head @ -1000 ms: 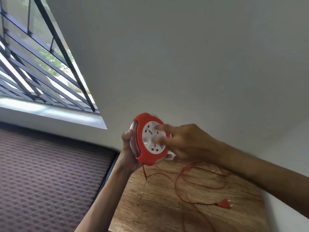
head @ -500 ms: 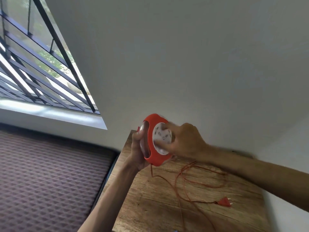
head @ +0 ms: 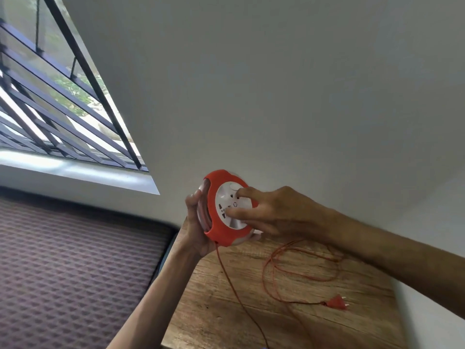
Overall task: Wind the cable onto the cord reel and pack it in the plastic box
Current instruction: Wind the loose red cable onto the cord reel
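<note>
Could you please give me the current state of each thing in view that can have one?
Reel: held up off the table, socket face toward the camera.
Cable: mostly unwound, looped loose on the table, one strand hanging from the reel.
Plug: lying on the table, unplugged.
Left hand: gripping the reel's back and rim.
Right hand: fingertips on the white face.
Box: not in view.

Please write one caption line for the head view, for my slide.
Left hand holds the reel, right hand turns its white face; cable and plug lie on the wooden table.
</note>
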Available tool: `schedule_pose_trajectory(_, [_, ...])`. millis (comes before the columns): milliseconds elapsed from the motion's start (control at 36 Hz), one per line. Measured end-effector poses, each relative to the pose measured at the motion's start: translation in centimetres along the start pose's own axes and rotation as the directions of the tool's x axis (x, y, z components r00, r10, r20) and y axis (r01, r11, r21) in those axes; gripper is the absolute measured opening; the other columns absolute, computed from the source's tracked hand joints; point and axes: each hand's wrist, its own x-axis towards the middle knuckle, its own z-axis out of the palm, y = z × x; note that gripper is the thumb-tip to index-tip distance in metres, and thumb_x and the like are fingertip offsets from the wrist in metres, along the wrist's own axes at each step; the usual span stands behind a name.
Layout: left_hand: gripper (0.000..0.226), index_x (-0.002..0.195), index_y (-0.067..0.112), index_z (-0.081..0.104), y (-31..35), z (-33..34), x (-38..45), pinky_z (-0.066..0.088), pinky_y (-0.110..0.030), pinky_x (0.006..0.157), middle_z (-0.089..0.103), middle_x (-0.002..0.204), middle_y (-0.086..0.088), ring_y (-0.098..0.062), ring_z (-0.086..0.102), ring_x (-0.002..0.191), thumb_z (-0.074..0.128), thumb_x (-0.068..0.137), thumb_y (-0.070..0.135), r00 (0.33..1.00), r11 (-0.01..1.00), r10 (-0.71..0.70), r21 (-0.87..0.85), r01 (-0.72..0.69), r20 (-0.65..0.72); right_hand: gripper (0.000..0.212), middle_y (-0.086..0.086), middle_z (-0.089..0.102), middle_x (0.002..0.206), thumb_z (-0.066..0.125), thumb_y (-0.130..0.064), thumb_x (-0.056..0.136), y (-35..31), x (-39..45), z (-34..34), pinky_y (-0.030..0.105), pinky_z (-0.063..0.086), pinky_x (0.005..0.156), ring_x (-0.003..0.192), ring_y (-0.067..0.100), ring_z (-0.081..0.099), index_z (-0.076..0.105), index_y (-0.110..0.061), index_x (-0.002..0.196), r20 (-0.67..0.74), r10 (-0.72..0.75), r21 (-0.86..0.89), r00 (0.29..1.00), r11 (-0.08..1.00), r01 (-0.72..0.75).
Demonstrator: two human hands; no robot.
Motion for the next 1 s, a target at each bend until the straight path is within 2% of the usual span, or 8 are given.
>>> schedule_pose_trajectory(195, [0.086,0.166,-0.002,0.023,-0.4,0.2,0.0,0.039,-0.064,0.116,0.041,0.160,-0.038,-0.055,0.043,0.146,0.043,0.110,0.059,0.998,0.998,-0.061,-0.022,0.061,0.004,0.046,0.012,0.056,0.146,0.050,-0.049,0.109,0.6,0.0,0.2,0.028,0.055,0.051,0.074,0.022,0.071,0.052,-0.030,0.150,0.051,-0.025,-0.046,0.998,0.999,0.028])
schedule_pose_trajectory(306, [0.085,0.163,-0.001,0.031,-0.1,0.6,0.3,0.049,-0.061,0.109,0.048,0.155,-0.036,-0.052,0.051,0.141,0.052,0.107,0.059,0.998,0.998,-0.056,-0.003,0.056,0.000,0.063,0.003,0.067,0.130,0.061,-0.061,0.098,-0.2,0.1,0.6,0.015,0.037,0.056,0.066,0.010,0.061,0.056,-0.024,0.149,-0.010,0.179,0.080,0.984,0.981,-0.178])
schedule_pose_trajectory(473, [0.082,0.145,0.006,0.065,-0.3,2.3,0.8,0.062,-0.048,0.096,0.071,0.134,-0.025,-0.039,0.071,0.122,0.070,0.091,0.067,0.984,0.981,0.067,0.188,-0.035,-0.164,0.071,0.008,0.080,0.117,0.069,-0.062,0.091,-1.9,0.8,1.1,0.026,0.056,0.072,0.088,0.025,0.079,0.058,-0.022,0.149,-0.008,0.406,0.189,0.914,0.898,-0.398])
schedule_pose_trajectory(639, [0.079,0.140,0.009,0.070,-1.2,3.7,0.9,0.060,-0.048,0.099,0.073,0.130,-0.019,-0.034,0.072,0.118,0.077,0.085,0.066,0.978,0.959,0.111,0.278,-0.059,-0.177,0.063,0.000,0.074,0.058,0.048,-0.059,0.107,-2.2,1.6,2.6,0.020,0.052,0.048,0.045,0.007,0.066,0.081,-0.011,0.083,0.292,0.861,0.618,0.417,0.163,-0.769])
schedule_pose_trajectory(723, [0.082,0.142,0.006,0.065,-1.6,3.4,0.5,0.055,-0.052,0.100,0.068,0.130,-0.022,-0.038,0.066,0.119,0.077,0.086,0.064,0.985,0.964,0.094,0.261,-0.053,-0.147,0.065,0.010,0.071,0.054,0.047,-0.052,0.110,-1.7,-0.2,3.5,0.015,0.040,0.039,0.033,0.009,0.054,0.081,-0.007,0.077,0.499,0.770,0.696,0.397,-0.084,-0.713])
schedule_pose_trajectory(778, [0.091,0.139,0.004,0.068,-1.8,3.3,0.2,0.054,-0.055,0.099,0.065,0.129,-0.026,-0.042,0.063,0.117,0.086,0.075,0.066,0.975,0.962,0.107,0.270,-0.052,-0.193,0.058,0.006,0.078,0.067,0.051,-0.055,0.107,-2.4,-1.0,3.8,0.018,0.049,0.049,0.046,0.009,0.065,0.083,-0.011,0.086,0.407,0.763,0.716,0.502,0.075,-0.694])
schedule_pose_trajectory(890, [0.109,0.138,0.000,0.067,-1.5,3.3,-0.2,0.062,-0.056,0.089,0.068,0.129,-0.030,-0.044,0.070,0.112,0.094,0.058,0.069,0.954,0.987,0.075,0.156,-0.030,-0.290,0.035,0.003,0.078,0.111,0.055,-0.050,0.106,-2.8,-2.5,3.1,0.021,0.057,0.067,0.086,0.016,0.076,0.070,-0.020,0.117,0.007,0.352,0.190,0.936,0.919,-0.347])
schedule_pose_trajectory(1001, [0.095,0.136,0.002,0.073,-0.9,3.6,-0.3,0.062,-0.055,0.093,0.071,0.131,-0.029,-0.044,0.072,0.114,0.091,0.068,0.065,0.969,0.992,0.029,0.124,0.002,-0.245,0.043,0.018,0.056,0.147,0.061,-0.038,0.100,-2.2,-3.2,2.1,0.034,0.064,0.075,0.108,0.032,0.073,0.053,-0.027,0.140,0.127,0.084,0.045,0.988,0.995,-0.090])
